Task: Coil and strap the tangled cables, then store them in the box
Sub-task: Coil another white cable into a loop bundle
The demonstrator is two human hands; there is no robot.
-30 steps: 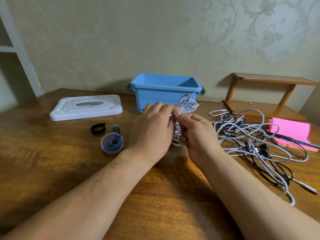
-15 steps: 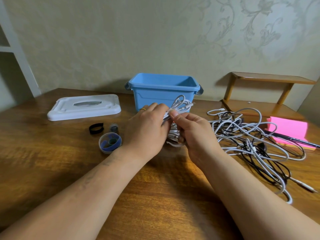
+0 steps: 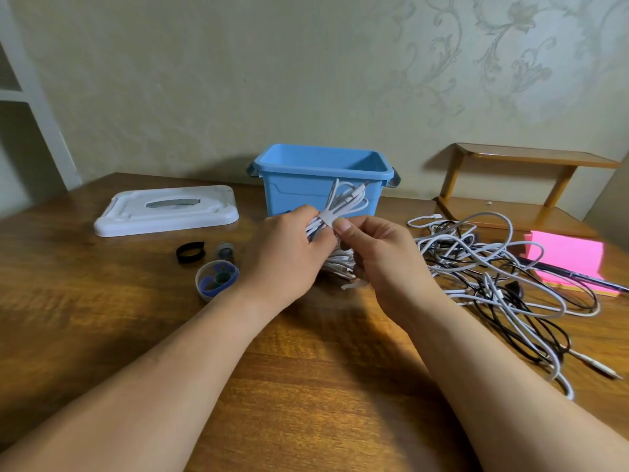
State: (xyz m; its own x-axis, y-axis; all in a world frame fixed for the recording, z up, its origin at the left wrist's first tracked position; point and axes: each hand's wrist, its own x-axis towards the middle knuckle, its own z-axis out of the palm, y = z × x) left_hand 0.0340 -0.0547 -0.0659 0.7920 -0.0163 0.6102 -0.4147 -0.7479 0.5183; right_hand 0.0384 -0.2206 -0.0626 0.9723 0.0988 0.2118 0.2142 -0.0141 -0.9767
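- Left hand point(image 3: 289, 257): the grip is curled round the middle of the coiled cable point(image 3: 347, 202) and holds the white loops bunched together above the surface point(image 3: 306, 386).
- Right hand point(image 3: 381, 253): the grip pinches the pale strap point(image 3: 327, 218) between thumb and forefinger, at the point where it wraps the bundle's waist.
- Coiled cable: it is in front of the box point(image 3: 306, 185), between the two hands. Its loops fan out above the strap, and more loops hang below, partly hidden by the fingers.
- Handling, judged: the cable is light, soft and springy. Loops are likely to spread if the waist is released before the strap is fastened. Take hold at the strapped middle, not at the plug ends.
- Box: blue and open-topped, just behind the hands. Its white lid point(image 3: 166, 209) lies apart on the left.
- Spare straps: a black strap point(image 3: 190, 252) and a round tub point(image 3: 218, 279) holding more are left of the left hand.
- Tangled cables point(image 3: 493, 267): a loose white and black heap lies on the right, not yet coiled, and reaches up to a pink notepad point(image 3: 568, 257).
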